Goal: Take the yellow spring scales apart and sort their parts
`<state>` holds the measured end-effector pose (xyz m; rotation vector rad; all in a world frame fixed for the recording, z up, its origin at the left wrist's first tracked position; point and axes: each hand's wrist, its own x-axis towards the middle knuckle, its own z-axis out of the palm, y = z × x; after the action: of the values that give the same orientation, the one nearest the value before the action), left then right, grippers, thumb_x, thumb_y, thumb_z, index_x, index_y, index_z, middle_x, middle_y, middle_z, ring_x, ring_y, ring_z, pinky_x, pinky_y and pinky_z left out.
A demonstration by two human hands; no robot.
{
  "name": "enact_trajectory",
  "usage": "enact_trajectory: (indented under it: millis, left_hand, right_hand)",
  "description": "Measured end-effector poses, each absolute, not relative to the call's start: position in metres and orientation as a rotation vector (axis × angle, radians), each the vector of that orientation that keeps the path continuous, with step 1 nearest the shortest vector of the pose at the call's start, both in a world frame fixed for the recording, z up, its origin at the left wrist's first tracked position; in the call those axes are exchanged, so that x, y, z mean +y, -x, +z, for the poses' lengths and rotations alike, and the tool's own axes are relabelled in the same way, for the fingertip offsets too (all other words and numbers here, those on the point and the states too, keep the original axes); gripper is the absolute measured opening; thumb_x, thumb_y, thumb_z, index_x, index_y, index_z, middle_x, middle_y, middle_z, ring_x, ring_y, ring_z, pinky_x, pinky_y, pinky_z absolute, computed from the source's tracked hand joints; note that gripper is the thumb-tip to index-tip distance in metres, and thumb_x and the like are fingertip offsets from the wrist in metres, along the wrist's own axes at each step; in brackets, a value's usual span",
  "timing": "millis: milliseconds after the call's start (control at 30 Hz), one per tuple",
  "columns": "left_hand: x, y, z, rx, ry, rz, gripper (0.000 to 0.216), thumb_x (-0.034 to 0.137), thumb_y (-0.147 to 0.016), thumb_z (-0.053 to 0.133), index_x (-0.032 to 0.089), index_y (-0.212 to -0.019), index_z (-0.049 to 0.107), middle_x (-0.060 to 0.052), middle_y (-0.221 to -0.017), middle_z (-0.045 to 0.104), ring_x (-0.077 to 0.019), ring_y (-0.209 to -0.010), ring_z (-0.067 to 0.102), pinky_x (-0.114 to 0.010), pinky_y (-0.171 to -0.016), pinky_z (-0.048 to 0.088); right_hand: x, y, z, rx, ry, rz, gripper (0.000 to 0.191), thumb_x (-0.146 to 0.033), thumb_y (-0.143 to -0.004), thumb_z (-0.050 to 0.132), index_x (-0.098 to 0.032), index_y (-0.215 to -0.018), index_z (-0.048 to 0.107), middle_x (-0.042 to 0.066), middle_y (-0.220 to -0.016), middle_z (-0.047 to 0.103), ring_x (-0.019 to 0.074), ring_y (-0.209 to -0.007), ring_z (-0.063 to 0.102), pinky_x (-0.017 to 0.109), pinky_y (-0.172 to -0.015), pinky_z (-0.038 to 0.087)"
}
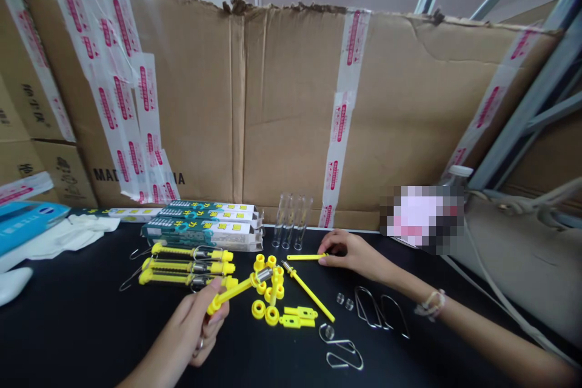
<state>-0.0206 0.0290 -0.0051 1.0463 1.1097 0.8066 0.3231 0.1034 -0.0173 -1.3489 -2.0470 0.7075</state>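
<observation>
My left hand [200, 321] is closed round a yellow plastic rod [236, 292] with a metal spring at its raised far end. The rod slants up to the right over a cluster of yellow rings and caps [259, 309]. My right hand [352, 254] pinches the right end of a thin yellow strip [302, 257] near the clear tubes [288, 224]. Between my hands, another yellow rod [313, 296] with a metal tip lies on the table. Below it are flat yellow pieces [297, 318]. Three assembled spring scales [182, 267] with hooks lie beyond my left hand.
Printed boxes [204, 233] are stacked before the cardboard wall [282, 121]. Wire hooks [343, 354], bent wire loops [382, 315] and small clear pieces [344, 301] lie at the right. A blue package [31, 224] and a white object [13, 286] are at far left.
</observation>
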Motion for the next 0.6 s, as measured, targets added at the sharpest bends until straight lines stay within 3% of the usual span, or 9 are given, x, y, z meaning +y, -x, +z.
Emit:
enact_trajectory:
  millis: [167,267,367,467,600]
  left_hand:
    - [0.031,0.02,-0.009,1.123,-1.027,0.818,0.067,0.082,-0.059,0.066,0.023,-0.049,0.035,0.014,-0.041,0.016,-0.0008,-0.035,0.007,-0.019,-0.035,0.003]
    - [0.035,0.02,-0.017,1.146,-1.021,0.81,0.07,0.087,-0.053,0.063,0.024,-0.046,0.033,0.014,-0.039,0.013,-0.001,-0.032,0.007,-0.019,-0.033,0.001]
    - [0.04,0.022,-0.026,1.161,-1.027,0.8,0.072,0.09,-0.052,0.06,0.025,-0.046,0.031,0.013,-0.038,0.012,-0.0017,-0.031,0.008,-0.019,-0.032,0.001]
    - [0.041,0.023,-0.03,1.161,-1.04,0.778,0.072,0.092,-0.056,0.055,0.025,-0.047,0.03,0.013,-0.038,0.01,-0.0025,-0.031,0.009,-0.019,-0.032,0.002]
    - [0.037,0.024,-0.022,1.14,-1.056,0.777,0.07,0.089,-0.061,0.056,0.025,-0.048,0.031,0.013,-0.04,0.013,-0.0019,-0.033,0.008,-0.019,-0.034,0.003]
  right_hand:
    - [0.087,-0.317,-0.003,-2.036,1.385,0.529,0.029,-0.05,-0.081,0.076,-0.026,-0.097,0.073,0.007,-0.1,0.067,0.0277,-0.092,0.063,0.045,-0.082,0.051]
    - [0.07,-0.3,0.01,-2.103,1.384,0.42,0.025,-0.051,-0.086,0.073,-0.027,-0.085,0.074,0.006,-0.094,0.067,0.0275,-0.093,0.061,0.044,-0.085,0.048]
    - [0.054,-0.278,0.016,-2.247,1.377,0.345,0.023,-0.049,-0.078,0.082,-0.026,-0.078,0.076,0.005,-0.086,0.068,0.0272,-0.089,0.059,0.042,-0.081,0.045]
    - [0.047,-0.261,0.013,-2.325,1.41,0.245,0.019,-0.038,-0.075,0.086,-0.023,-0.078,0.075,0.005,-0.082,0.067,0.0274,-0.086,0.056,0.041,-0.076,0.042]
    - [0.051,-0.253,0.006,-2.365,1.446,0.124,0.006,-0.015,-0.08,0.074,-0.018,-0.075,0.073,0.005,-0.079,0.067,0.0256,-0.085,0.056,0.038,-0.076,0.041]
